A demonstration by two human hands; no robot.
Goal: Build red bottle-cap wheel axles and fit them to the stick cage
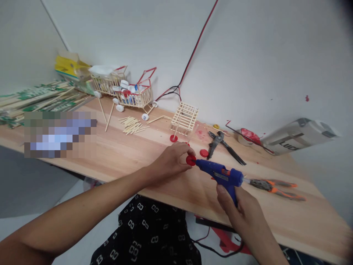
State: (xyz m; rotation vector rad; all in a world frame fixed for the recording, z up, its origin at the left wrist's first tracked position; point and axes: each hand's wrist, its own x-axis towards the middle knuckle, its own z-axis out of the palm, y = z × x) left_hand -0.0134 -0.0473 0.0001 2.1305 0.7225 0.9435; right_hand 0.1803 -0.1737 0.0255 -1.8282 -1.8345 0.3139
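My left hand [172,160] pinches a red bottle cap [190,160] above the wooden table [116,147]. In my right hand [244,211] is a blue glue gun [223,175], held by its handle, with the nozzle touching the cap. A thin stick stands up beside the cap. Just behind it sits a small cage of wooden sticks [184,117], with a second red cap [173,138] on a stick below it. A third red cap [203,152] lies flat to the right.
Black pliers [224,145] and orange-handled pliers [277,186] lie on the right. Two stick-built carts [124,90] with white caps stand at the back, loose sticks [134,125] beside them. Stick bundles [41,97] fill the left; a red and black cable [190,62] runs up the wall.
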